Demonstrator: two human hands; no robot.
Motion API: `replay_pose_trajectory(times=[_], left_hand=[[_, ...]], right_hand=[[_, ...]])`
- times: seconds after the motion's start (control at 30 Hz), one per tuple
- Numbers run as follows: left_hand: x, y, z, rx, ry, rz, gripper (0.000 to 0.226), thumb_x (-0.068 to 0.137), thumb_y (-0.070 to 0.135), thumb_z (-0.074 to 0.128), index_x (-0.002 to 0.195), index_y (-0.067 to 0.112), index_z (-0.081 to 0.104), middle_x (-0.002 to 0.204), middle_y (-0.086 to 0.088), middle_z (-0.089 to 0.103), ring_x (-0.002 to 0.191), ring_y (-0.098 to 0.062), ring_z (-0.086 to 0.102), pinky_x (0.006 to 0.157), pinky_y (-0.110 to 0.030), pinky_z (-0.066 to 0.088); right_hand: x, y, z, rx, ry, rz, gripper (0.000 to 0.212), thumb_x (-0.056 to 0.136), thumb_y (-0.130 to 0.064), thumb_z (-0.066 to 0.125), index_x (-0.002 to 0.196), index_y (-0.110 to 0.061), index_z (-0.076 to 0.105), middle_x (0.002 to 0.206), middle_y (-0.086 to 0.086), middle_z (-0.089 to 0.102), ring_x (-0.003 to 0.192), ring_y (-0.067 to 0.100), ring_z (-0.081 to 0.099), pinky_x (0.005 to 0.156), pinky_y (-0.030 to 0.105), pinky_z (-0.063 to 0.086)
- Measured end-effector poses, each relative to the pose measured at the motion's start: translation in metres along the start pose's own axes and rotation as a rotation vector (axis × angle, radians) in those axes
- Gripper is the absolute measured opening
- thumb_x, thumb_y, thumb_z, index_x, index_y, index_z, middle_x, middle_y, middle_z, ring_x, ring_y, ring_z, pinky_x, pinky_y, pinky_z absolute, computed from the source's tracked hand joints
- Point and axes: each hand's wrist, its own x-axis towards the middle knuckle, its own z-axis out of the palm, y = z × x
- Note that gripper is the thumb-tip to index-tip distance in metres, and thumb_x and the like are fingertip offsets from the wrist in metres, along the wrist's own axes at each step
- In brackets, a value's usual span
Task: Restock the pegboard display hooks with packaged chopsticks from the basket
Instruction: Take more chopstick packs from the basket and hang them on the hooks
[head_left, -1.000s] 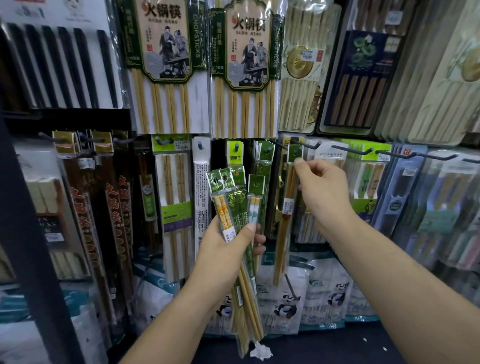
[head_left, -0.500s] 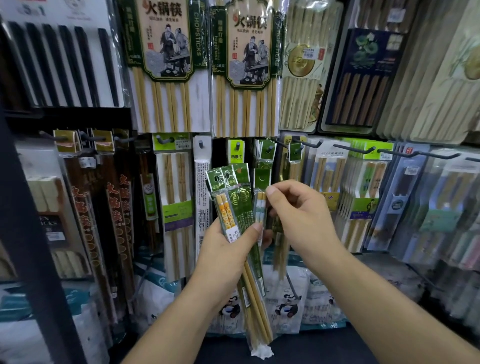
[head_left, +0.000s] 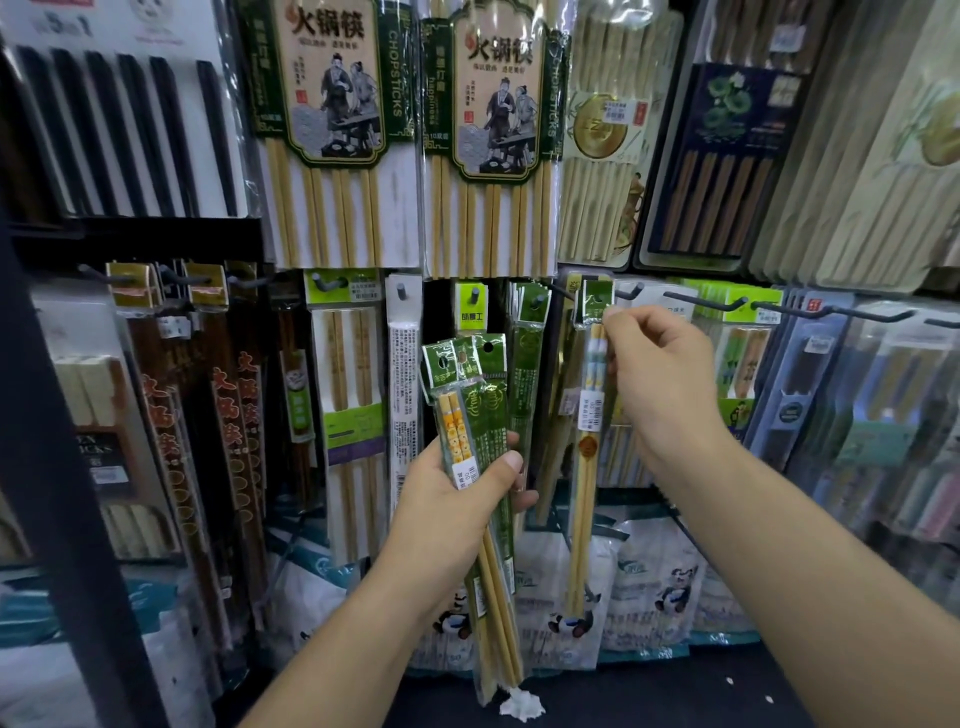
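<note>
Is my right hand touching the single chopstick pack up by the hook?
Touching. The head view shows the right hand pinching the single chopstick pack near its top.

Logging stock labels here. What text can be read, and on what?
"火锅筷": headers of the left hotpot pack and right hotpot pack.
"CHOPSTICKS": both packs' green side bands.
"happiness": right hotpot pack's left band.
Too small: stickers on the chopstick bundle in the left hand and the single pack in the right hand.

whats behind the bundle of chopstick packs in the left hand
Green chopstick packs hang on a hook behind the bundle, with panda-printed bags lower down. The left hand and bundle cover whatever lies straight behind them.
</note>
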Motion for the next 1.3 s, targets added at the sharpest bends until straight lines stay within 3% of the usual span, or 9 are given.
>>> replay_pose_trajectory(times=[0.23, 0.5, 0.7, 0.8, 0.9, 0.97, 1.03, 1.17, 1.3], left_hand=[[-0.002, 0.001, -0.001, 0.043, 0.009, -0.021, 0.021, 0.096, 0.007, 0.069, 0.098, 0.025, 0.078, 0.081, -0.005, 0.075, 0.075, -0.019, 0.071, 0.07, -0.028, 0.061], [-0.003, 0.005, -0.001, 0.044, -0.005, -0.049, 0.02, 0.095, 0.009, 0.071, 0.106, 0.025, 0.075, 0.09, -0.008, 0.077, 0.08, -0.026, 0.076, 0.068, -0.028, 0.062], [-0.002, 0.007, -0.001, 0.035, 0.008, -0.036, 0.02, 0.091, 0.006, 0.074, 0.105, 0.017, 0.065, 0.1, -0.017, 0.076, 0.087, -0.034, 0.077, 0.067, -0.032, 0.063], [-0.001, 0.006, -0.002, 0.013, -0.01, -0.018, 0.02, 0.09, 0.004, 0.074, 0.103, 0.019, 0.069, 0.1, -0.014, 0.078, 0.092, -0.035, 0.076, 0.069, -0.034, 0.064], [0.0, 0.004, -0.003, 0.07, -0.058, 0.022, 0.028, 0.09, 0.008, 0.076, 0.097, 0.035, 0.074, 0.104, -0.005, 0.08, 0.097, -0.03, 0.077, 0.078, -0.042, 0.064], [0.0, 0.003, -0.003, 0.107, -0.082, 0.056, 0.03, 0.09, 0.01, 0.076, 0.099, 0.038, 0.074, 0.106, -0.005, 0.079, 0.098, -0.029, 0.076, 0.081, -0.043, 0.064], [0.0, 0.001, -0.002, 0.095, -0.082, 0.068, 0.029, 0.09, 0.011, 0.076, 0.098, 0.038, 0.074, 0.106, -0.004, 0.079, 0.098, -0.027, 0.076, 0.08, -0.041, 0.064], [0.003, -0.002, -0.005, 0.107, 0.005, 0.071, 0.023, 0.094, 0.017, 0.072, 0.089, 0.04, 0.074, 0.099, 0.006, 0.078, 0.097, -0.013, 0.075, 0.083, -0.034, 0.062], [0.004, -0.003, -0.01, 0.052, -0.019, 0.054, 0.012, 0.099, 0.018, 0.065, 0.095, 0.027, 0.072, 0.076, 0.0, 0.072, 0.076, -0.017, 0.073, 0.072, -0.027, 0.061]], right_hand=[[0.008, 0.009, 0.0, -0.054, 0.017, -0.014, 0.023, 0.097, -0.024, 0.063, 0.079, -0.012, 0.071, 0.063, -0.004, 0.052, 0.059, 0.007, 0.046, 0.053, 0.015, 0.043], [0.012, 0.021, 0.002, -0.176, 0.011, -0.037, 0.03, 0.1, -0.032, 0.061, 0.078, -0.014, 0.069, 0.062, -0.001, 0.05, 0.053, 0.008, 0.043, 0.048, 0.015, 0.038], [-0.005, 0.02, 0.001, -0.17, 0.055, -0.004, 0.033, 0.099, -0.04, 0.063, 0.08, -0.014, 0.058, 0.065, -0.006, 0.051, 0.052, -0.001, 0.045, 0.058, 0.024, 0.041], [-0.029, 0.015, 0.004, -0.109, -0.114, -0.035, 0.03, 0.098, -0.039, 0.064, 0.083, -0.013, 0.068, 0.072, 0.003, 0.064, 0.064, 0.003, 0.056, 0.063, 0.023, 0.05], [-0.047, 0.01, 0.01, -0.118, -0.316, -0.099, 0.015, 0.097, -0.033, 0.066, 0.086, -0.026, 0.074, 0.081, -0.002, 0.071, 0.07, 0.0, 0.061, 0.064, 0.016, 0.052], [-0.052, 0.01, 0.014, -0.132, -0.35, -0.119, 0.017, 0.098, -0.027, 0.065, 0.085, -0.024, 0.074, 0.078, 0.003, 0.069, 0.069, 0.005, 0.06, 0.064, 0.023, 0.052], [-0.052, 0.009, 0.015, -0.137, -0.337, -0.121, 0.02, 0.1, -0.025, 0.063, 0.083, -0.02, 0.073, 0.075, 0.009, 0.065, 0.067, 0.009, 0.056, 0.063, 0.027, 0.051], [-0.04, 0.007, 0.012, -0.072, -0.215, -0.092, 0.022, 0.101, -0.023, 0.061, 0.081, -0.019, 0.07, 0.06, -0.008, 0.057, 0.057, 0.002, 0.05, 0.054, 0.015, 0.043], [-0.019, 0.0, 0.003, -0.045, -0.076, -0.053, 0.026, 0.102, -0.028, 0.06, 0.082, -0.013, 0.068, 0.061, 0.0, 0.052, 0.052, 0.006, 0.044, 0.046, 0.016, 0.037]])
